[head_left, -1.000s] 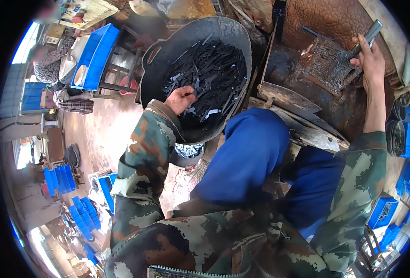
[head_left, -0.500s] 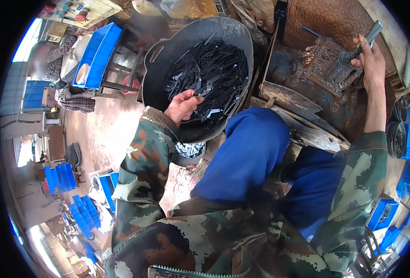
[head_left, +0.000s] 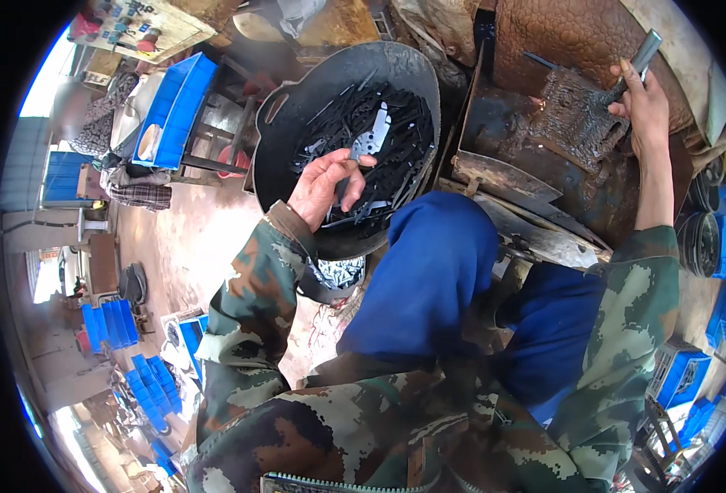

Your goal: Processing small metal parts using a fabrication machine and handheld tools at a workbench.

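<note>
Over a black rubber tub, my left hand pinches a flat grey metal blade blank with holes in it between thumb and fingers. Beneath it lies a heap of dark flat metal pieces, several showing shiny faces. At the upper right, my right hand is wrapped round a grey metal bar, which slants up past the fingers. Its lower end is beside a brown, wet-looking crusted block; whether they touch I cannot tell. A small orange glint shows at the block's left edge.
A rusty metal tray surrounds the block, with worn boards along its near side. My knees in blue trousers are between tub and tray. A bucket of shiny pieces stands below the tub. Blue bins are at left.
My left hand has lifted and turned the blade blank up from the heap, so its light face shows. My right hand and the bar have shifted slightly up and left in view.
</note>
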`<state>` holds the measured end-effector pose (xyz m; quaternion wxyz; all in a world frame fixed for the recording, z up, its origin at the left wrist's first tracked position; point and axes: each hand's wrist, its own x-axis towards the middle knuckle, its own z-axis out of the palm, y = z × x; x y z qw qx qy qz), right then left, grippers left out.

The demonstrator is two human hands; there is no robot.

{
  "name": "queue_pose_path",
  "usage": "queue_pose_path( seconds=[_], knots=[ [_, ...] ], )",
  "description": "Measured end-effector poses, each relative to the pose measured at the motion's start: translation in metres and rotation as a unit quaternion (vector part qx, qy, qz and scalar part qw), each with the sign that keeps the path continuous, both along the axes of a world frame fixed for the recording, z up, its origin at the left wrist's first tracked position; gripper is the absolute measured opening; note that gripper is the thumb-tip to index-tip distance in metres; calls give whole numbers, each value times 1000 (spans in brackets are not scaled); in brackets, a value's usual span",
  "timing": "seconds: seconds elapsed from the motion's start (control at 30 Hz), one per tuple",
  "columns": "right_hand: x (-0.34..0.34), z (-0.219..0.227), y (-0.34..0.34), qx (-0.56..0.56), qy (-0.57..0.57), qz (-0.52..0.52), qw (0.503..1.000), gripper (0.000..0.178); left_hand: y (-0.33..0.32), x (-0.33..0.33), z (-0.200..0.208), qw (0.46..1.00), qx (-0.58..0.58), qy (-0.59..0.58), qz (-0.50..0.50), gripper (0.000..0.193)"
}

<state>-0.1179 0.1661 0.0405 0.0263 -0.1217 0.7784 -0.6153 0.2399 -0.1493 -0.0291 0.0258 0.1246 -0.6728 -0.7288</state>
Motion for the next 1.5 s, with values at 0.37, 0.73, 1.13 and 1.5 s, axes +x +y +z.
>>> queue_pose_path(
  seconds=[0.37, 0.73, 1.13, 1.5],
  knots=[
    [-1, -2, -3, 2, 4, 1, 1000, 32, 60, -80, 71, 995, 93, -37, -21, 18],
    [-37, -26, 15, 181, 150, -18, 972, 28, 192, -243, 107, 965, -98, 245, 5, 24],
    [-25, -19, 11, -36, 18, 11, 999, 22, 204, -259, 64, 982, -63, 136, 113, 28],
    [-37, -22, 26, 16, 51, 3, 999, 27, 211, -267, 68, 986, -22, 132, 101, 31]
  ],
)
